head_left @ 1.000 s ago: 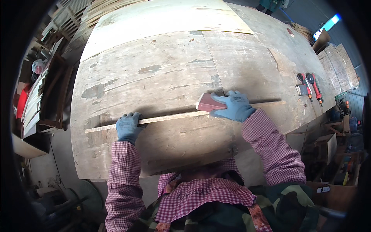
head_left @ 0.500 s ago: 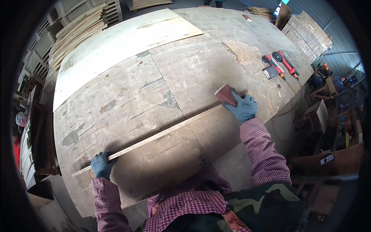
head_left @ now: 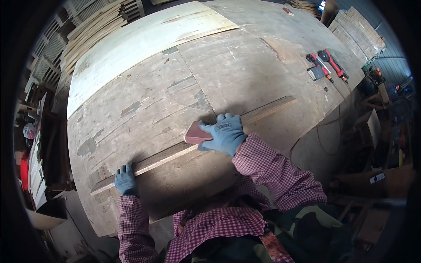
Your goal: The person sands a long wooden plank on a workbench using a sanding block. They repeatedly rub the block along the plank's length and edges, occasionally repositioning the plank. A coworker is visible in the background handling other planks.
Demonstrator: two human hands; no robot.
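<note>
A long, narrow wooden strip (head_left: 274,107) lies slantwise across the near part of the large worn work table (head_left: 153,101). Gloved in blue-grey, my left hand (head_left: 126,179) grips the strip close to its left end, fingers bent over it. My right hand (head_left: 226,133), in a matching glove, is closed around a dark red sanding block (head_left: 197,133) and presses it against the middle of the strip. The strip has a dark brown face and a pale edge; the right hand and block hide part of its middle.
Two red-and-black power tools (head_left: 333,65) lie at the table's right side, with a hose (head_left: 337,127) hanging over the edge. A pale plywood sheet (head_left: 149,41) covers the far left. Stacked boards (head_left: 90,33) stand beyond it, and a small red block (head_left: 288,11) sits far off.
My right hand has slid the sanding block leftward along the strip, from near its right end to its middle. More of the strip's dark face shows. The left hand keeps its grip.
</note>
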